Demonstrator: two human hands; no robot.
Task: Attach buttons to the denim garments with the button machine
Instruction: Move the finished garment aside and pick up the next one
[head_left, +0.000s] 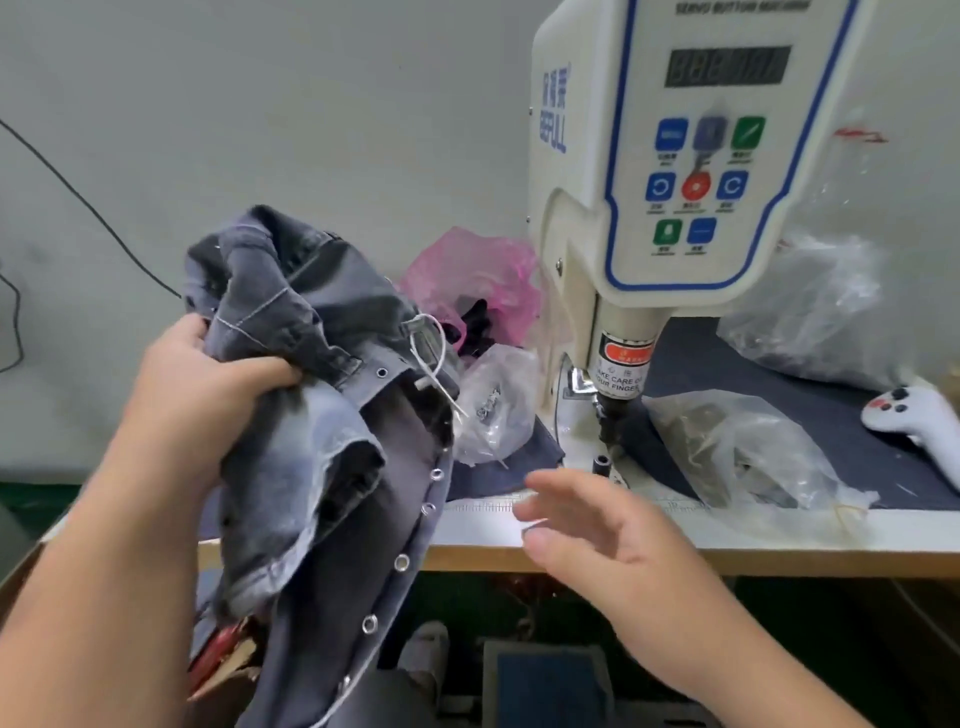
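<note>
While the left hand (208, 395) grips a bunched fold of the denim garment (322, 467), fingers curled into the cloth, the garment hangs beyond the left end of the tabletop (727, 530), left of the button machine (649, 208) and well clear of its punch (613, 410). The right hand (597, 535) is blurred, its fingers spread and holding nothing, just in front of the lower die (602, 462) at the tabletop's front edge.

Step in hand: the garment appears to be in transit, and whether toward the die or away from it cannot be told. A row of metal fittings (401, 562) already runs along one hanging edge.

Recommendations:
- Shake the bunch out and lay one flat layer of the edge over the die.
- Keep the fingers either side of the punch, never beneath it. The label on the head warns of the same.
- Keep the white tie (431, 353) looped through the cloth away from the die.

Edges and room:
- Only a narrow bare strip of tabletop lies in front of the die.
- A large clear bag (737, 447) lies just to the die's right, and a smaller one (493, 405) to its left. Either could snag cloth being dragged across.
- A pink bag (467, 275) sits behind, out of the path.
- Open room lies left, off the tabletop edge, where the garment hangs.
- A pedal (540, 675) sits on the floor below.
</note>
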